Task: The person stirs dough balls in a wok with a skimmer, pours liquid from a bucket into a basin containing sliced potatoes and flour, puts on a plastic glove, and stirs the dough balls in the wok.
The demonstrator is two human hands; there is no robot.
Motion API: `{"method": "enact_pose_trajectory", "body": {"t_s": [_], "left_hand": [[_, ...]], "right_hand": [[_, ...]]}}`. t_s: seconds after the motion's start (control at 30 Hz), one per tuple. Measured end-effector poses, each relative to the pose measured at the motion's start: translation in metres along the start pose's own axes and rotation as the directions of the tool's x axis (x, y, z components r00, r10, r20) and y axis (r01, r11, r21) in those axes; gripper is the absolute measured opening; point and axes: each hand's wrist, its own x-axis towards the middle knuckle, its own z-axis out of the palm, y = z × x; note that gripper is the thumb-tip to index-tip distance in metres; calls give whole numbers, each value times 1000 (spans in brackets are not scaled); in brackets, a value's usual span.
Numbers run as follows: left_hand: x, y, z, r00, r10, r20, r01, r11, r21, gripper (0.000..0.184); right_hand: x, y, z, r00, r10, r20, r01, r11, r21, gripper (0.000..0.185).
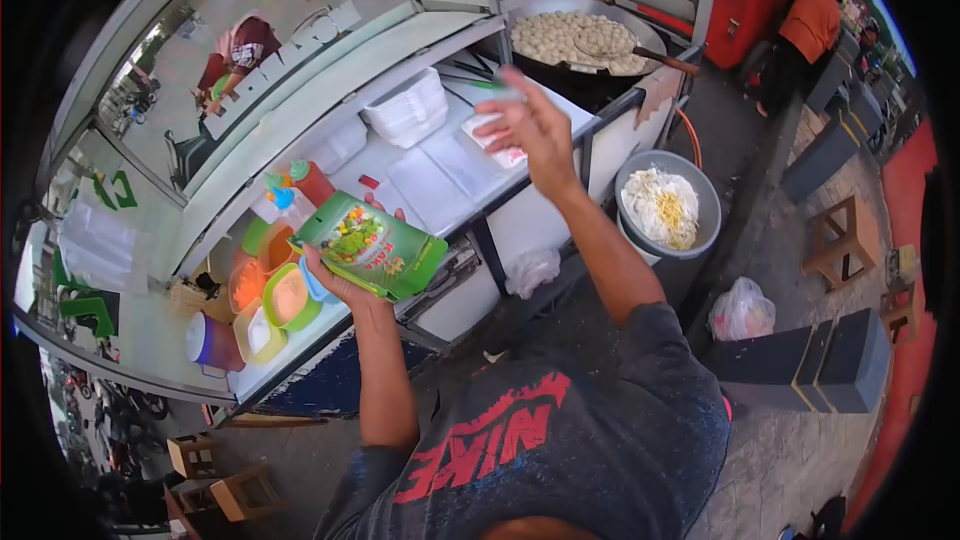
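My left hand (345, 278) is closed around a green seasoning pouch (400, 265) with a picture of vegetables, its thumb on the near side and fingertips showing behind it. My right hand (545, 140) is raised over the right part of the counter. Its fingers are smeared by motion, and a pale blur near the fingertips cannot be made out. Below that hand lies a small white packet (490, 135) with red marks, beside a clear flat container (430, 185). Sauce bottles (312, 183) and colorful tubs (290, 295) of ingredients stand around the pouch.
A large pan (650, 35) of pale round balls sits at the back right, with a wooden-handled skimmer (665, 62) across it. A grey bucket (708, 205) holds white flour and yellow strips. Stacked white trays (405, 105) stand along the glass. Another person (808, 15) is bent over at the far right.
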Motion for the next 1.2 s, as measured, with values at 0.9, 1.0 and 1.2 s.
{"method": "enact_pose_trajectory", "body": {"t_s": [0.9,1.0,1.2], "left_hand": [[-35,-251,13,959,21,-282,13,993,119,54],[7,-282,26,940,81,-332,-61,996,69,56],[62,-306,59,883,149,-445,-169,986,-4,73]], "right_hand": [[-149,43,-113,951,115,288,32,887,-461,31],[-125,55,-149,981,160,106,-91,876,-473,21],[-70,79,-215,989,118,87,-108,988,-113,16]]}}
